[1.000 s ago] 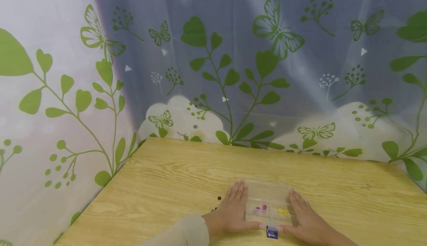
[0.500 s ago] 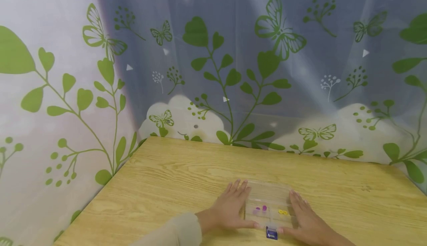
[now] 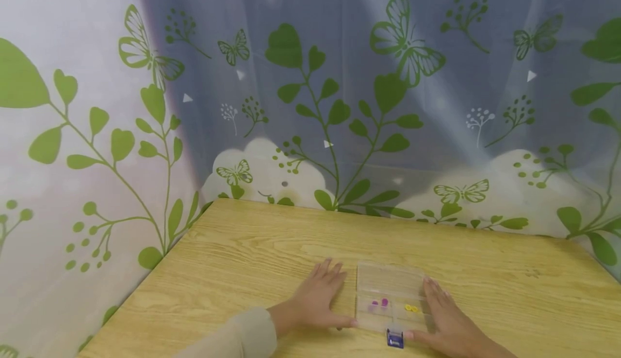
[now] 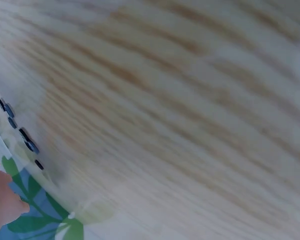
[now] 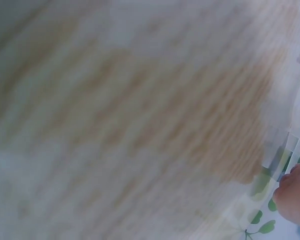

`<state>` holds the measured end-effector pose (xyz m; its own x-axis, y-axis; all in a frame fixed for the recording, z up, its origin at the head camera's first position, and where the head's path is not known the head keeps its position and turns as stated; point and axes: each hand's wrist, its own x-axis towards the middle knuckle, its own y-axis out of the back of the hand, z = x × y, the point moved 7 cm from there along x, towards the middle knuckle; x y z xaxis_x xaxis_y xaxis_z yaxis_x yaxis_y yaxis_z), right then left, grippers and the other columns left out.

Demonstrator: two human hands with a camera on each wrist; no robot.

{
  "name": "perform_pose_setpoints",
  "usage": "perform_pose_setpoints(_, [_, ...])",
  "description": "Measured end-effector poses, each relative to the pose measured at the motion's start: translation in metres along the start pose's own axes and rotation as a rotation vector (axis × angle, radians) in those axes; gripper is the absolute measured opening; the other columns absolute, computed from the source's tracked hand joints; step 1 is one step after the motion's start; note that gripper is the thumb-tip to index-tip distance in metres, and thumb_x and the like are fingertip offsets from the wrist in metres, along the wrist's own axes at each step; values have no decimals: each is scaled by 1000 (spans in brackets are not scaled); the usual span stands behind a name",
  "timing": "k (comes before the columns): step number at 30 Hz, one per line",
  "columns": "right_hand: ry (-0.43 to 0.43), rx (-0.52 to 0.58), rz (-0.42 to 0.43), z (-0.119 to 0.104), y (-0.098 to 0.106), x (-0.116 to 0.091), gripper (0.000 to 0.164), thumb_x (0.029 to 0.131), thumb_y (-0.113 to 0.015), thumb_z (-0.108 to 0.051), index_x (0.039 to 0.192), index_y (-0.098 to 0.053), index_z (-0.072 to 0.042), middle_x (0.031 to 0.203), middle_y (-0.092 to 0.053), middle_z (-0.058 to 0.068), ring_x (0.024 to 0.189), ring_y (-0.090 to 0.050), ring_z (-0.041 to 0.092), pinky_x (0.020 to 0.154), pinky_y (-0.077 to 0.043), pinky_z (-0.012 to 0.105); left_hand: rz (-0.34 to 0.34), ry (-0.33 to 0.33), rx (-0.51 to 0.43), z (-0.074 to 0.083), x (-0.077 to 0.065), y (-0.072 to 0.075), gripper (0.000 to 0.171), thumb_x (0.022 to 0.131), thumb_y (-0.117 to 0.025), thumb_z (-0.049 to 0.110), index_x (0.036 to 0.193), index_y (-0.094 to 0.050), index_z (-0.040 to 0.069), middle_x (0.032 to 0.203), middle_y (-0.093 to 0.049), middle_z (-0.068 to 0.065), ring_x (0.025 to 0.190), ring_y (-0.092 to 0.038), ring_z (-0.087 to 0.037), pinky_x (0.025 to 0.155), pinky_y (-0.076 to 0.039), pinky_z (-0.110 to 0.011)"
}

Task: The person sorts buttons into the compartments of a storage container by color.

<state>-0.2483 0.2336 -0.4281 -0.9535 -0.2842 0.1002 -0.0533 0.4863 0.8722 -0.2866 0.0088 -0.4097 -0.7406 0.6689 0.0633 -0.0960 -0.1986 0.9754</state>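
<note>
A clear plastic compartment box (image 3: 390,280) lies on the wooden table, with small purple pieces (image 3: 385,302) in its left part and yellow rings (image 3: 411,308) in its right. At its near edge sits a dark blue latch (image 3: 395,338). My right hand (image 3: 448,317) lies along the box's right side, fingers straight, thumb close to the latch. Left of the box, my left hand (image 3: 312,296) is spread low over the table, thumb tip near the box's left edge. Several small dark discs (image 4: 30,145) show in the left wrist view; the head view mostly hides them behind the left hand.
The wood-grain table (image 3: 252,255) extends behind and to both sides of the box. A curtain (image 3: 310,104) printed with green leaves and butterflies hangs along its back and left edges.
My left hand has slid left, off the box's side, and now covers the spot where dark discs showed earlier. The right hand and the box have stayed in place.
</note>
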Motion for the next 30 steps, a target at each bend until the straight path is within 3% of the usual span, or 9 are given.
perform_pose_setpoints(8, [-7,8,-20,1,-1,0,105,79,-64,-51,139,-13,18,147,-11,37,134,-11,54,85,21,-4,5,-1,24,-11,-6,3,83,78,-54,68,138,-43,11,148,-35,-12,141,-23,-34,115,-19,-48])
perform_pose_setpoints(14, [17,-8,3,-1,0,-1,105,79,-65,-51,139,-15,19,146,-14,38,133,-14,55,87,20,-5,101,-22,-6,-17,-9,9,75,77,-62,62,130,-53,10,138,-50,-9,131,-43,-28,110,-34,-42])
perform_pose_setpoints(19, [21,-11,1,0,0,-1,104,79,-65,-51,139,-15,19,146,-14,38,133,-15,54,88,20,-5,186,-41,-138,-23,-12,17,65,76,-71,48,122,-59,4,127,-59,-11,120,-54,-27,102,-43,-39])
perform_pose_setpoints(27, [17,-16,-15,2,-1,-1,104,80,-63,-52,140,-14,17,147,-13,37,134,-14,54,87,21,-5,155,51,-435,-39,-10,17,54,78,-73,33,119,-59,0,123,-60,-13,117,-55,-29,100,-45,-41])
perform_pose_setpoints(30, [15,-12,-20,2,-1,-1,104,80,-63,-52,140,-14,17,147,-13,37,134,-13,54,87,21,-5,154,68,-488,-46,-9,16,48,80,-72,30,116,-61,0,120,-62,-14,115,-56,-30,99,-45,-43])
